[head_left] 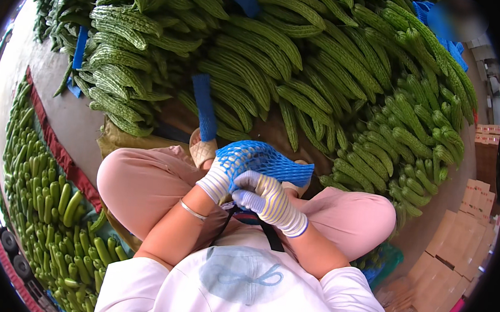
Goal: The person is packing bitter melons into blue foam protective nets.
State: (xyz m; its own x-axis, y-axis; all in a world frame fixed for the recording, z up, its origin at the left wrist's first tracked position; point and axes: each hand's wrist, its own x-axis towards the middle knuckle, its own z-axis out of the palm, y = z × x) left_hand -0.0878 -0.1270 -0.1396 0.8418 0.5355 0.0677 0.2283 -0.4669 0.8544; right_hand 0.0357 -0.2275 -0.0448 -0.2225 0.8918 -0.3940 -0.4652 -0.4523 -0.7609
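1. Nearest to the camera is a white shirt (224,300), with a pale blue patch and a bow drawn on it; it lies on the near side of the blue net.
2. Blue net (278,160) is between the two knees, above the crossed legs. It is bright, with open diamond holes; its wide part is bunched over the left hand (214,183), and its other end stretches to the right, narrow and flattened.
3. Left hand wears a pale striped glove, and its fingers are under the net. I cannot tell if they are clenched or loose there. A thin bracelet (192,211) is on this arm, just behind the net.
4. Right hand (273,203), in a yellow and white striped glove, has curled fingers at the near edge of the net. I cannot tell if they pinch it.
5. Pink trousers (145,187) enclose the net from left and right, with bent knees.
6. Just beyond the net, on its left, a blue band (203,104) comes down to a beige shoe (203,148).
7. Farther beyond the net, long bumpy green gourds (256,48) lie in thick piles, and they also continue to its right.
8. Well to the left of the net are smooth green vegetables (57,224), beside a red strip (62,144). Well to the right are cardboard boxes (457,237).
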